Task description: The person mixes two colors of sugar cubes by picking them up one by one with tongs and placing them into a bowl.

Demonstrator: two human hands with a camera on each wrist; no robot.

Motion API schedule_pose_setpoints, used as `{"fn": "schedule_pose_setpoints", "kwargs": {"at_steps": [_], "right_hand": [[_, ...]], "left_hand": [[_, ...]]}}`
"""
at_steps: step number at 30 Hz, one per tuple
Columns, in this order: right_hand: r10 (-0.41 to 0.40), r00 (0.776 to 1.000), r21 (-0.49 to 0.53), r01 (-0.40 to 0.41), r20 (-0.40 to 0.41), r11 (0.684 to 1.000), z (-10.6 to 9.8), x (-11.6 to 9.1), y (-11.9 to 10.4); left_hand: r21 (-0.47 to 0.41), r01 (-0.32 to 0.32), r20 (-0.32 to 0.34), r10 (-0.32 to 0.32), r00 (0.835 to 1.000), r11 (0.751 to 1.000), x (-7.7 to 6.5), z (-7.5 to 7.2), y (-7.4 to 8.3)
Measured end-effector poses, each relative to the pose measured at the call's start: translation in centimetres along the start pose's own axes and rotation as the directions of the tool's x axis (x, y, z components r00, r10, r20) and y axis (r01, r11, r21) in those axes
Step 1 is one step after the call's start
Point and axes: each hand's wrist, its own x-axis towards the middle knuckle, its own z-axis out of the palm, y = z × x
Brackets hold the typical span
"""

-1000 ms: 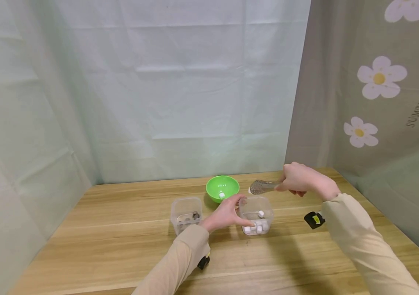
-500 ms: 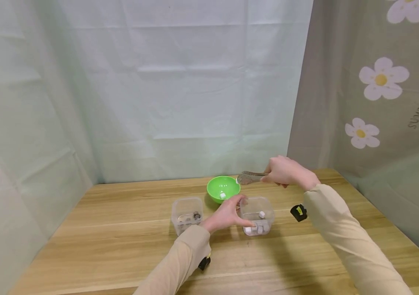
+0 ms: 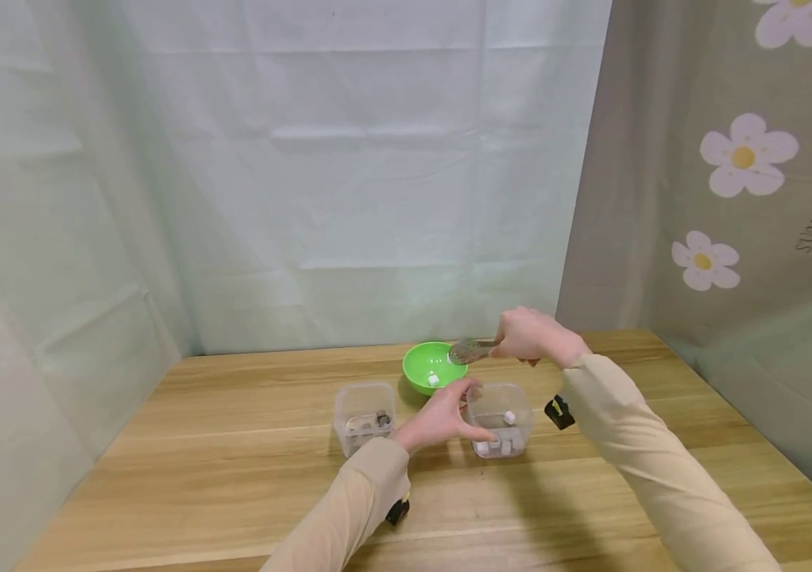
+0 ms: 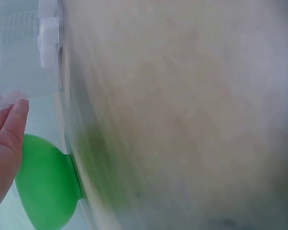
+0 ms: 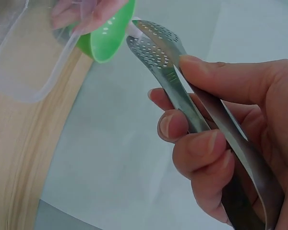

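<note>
My right hand (image 3: pixel 531 334) grips a pair of metal tongs (image 5: pixel 156 52) with perforated ends. A white cube (image 5: pixel 134 29) sits pinched at their tips, over the right rim of a green bowl (image 3: pixel 420 367). Inside that bowl lies another white cube (image 3: pixel 433 380). With thumb in front and fingers behind, my left hand (image 3: pixel 440 417) holds the left side of a clear plastic container (image 3: pixel 524 397). Several white cubes (image 3: pixel 506 446) lie on its floor. The left wrist view catches the fingers at the container's wall, beside the bowl's outside.
Left of my left hand stands a second clear container (image 3: pixel 365 397) with small dark pieces (image 3: pixel 382 418) in it. Everything rests on a wooden table (image 3: pixel 234 469). A pale curtain (image 3: pixel 377 199) hangs behind the table's far edge, and a flowered one (image 3: pixel 699 334) on the right.
My right hand has carried the tongs and the white cube leftward, from behind the clear container to over the green bowl's rim. The left hand keeps its hold on the container.
</note>
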Motion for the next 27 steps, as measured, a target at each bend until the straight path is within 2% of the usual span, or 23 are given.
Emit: {"fn": "schedule_pose_setpoints", "kwargs": {"at_steps": [9, 14, 18, 22, 24, 27], "right_hand": [[0.016, 1.0, -0.04, -0.016, -0.01, 0.999, 1.0, 0.7, -0.3], [0.01, 1.0, -0.039, -0.011, -0.021, 0.999, 0.7, 0.3, -0.4], [0.033, 0.999, -0.047, -0.035, -0.038, 0.998, 0.0, -0.5, -0.3], [0.058, 0.997, -0.069, -0.062, -0.055, 0.996, -0.8, -1.6, -0.2], [0.078, 0.996, -0.065, -0.081, -0.051, 0.995, -1.2, -2.3, -0.2], [0.117, 0.993, -0.048, -0.118, -0.016, 0.992, -1.7, -3.4, -0.2]], "left_hand": [[0.0, -0.013, -0.018, 0.013, 1.0, 1.0, 0.0, 0.4, -0.7], [-0.018, -0.003, -0.014, 0.003, 1.0, 1.0, 0.0, 0.3, -0.3], [-0.039, 0.017, 0.001, -0.016, 1.0, 0.999, -0.3, -0.2, 0.9], [-0.033, 0.019, -0.003, -0.019, 1.0, 0.999, -0.3, -0.2, 0.7], [-0.019, 0.016, -0.005, -0.016, 1.0, 1.0, -0.1, 0.1, -0.1], [-0.03, 0.027, 0.0, -0.027, 1.0, 0.999, -0.1, 0.1, 0.1]]}}
